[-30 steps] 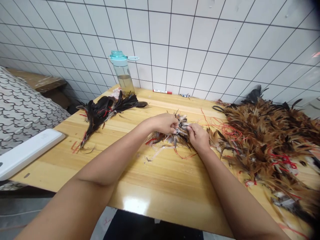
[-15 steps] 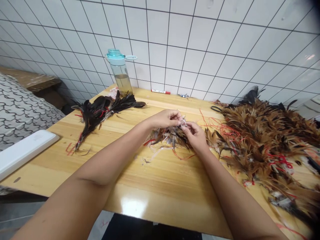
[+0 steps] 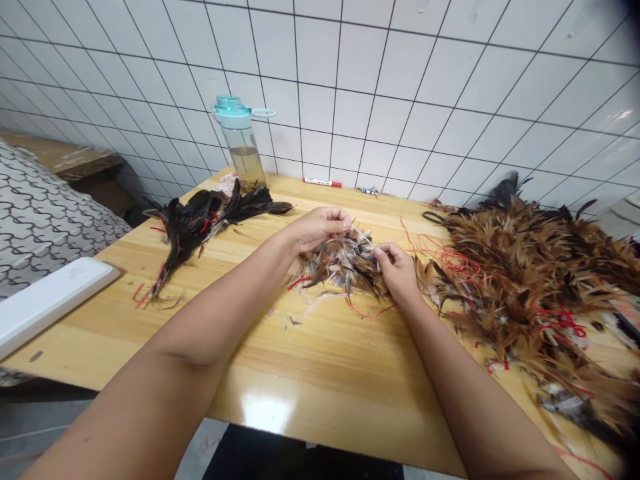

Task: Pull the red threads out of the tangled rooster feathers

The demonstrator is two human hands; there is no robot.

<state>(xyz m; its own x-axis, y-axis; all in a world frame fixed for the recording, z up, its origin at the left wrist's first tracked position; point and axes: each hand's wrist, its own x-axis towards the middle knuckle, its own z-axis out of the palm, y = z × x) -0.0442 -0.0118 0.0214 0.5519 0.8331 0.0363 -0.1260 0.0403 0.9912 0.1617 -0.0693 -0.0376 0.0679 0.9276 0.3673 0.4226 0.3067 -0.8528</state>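
Over a pile of loose brown, grey and white feathers (image 3: 345,267), my left hand (image 3: 323,225) is closed in a pinch at the left end of a thin whitish strip (image 3: 361,236). My right hand (image 3: 397,267) pinches at the strip's other end, just right of the pile. The strip looks stretched between the two hands; whether it is plastic or a feather shaft I cannot make out. Red string (image 3: 367,312) trails from under the pile, close to the right wrist.
Black feather bundles (image 3: 187,223) tied with red lie at left, near a bottle (image 3: 245,150). Brown feathers (image 3: 525,267) and tangled red string (image 3: 457,260) cover the right side. A marker (image 3: 321,182) lies by the tiled wall. A white case (image 3: 55,303) sits at the left edge.
My hands were together above the pile and have moved apart, the left one leftward and slightly up. A pale strip now shows between them, and more of the pile is visible.
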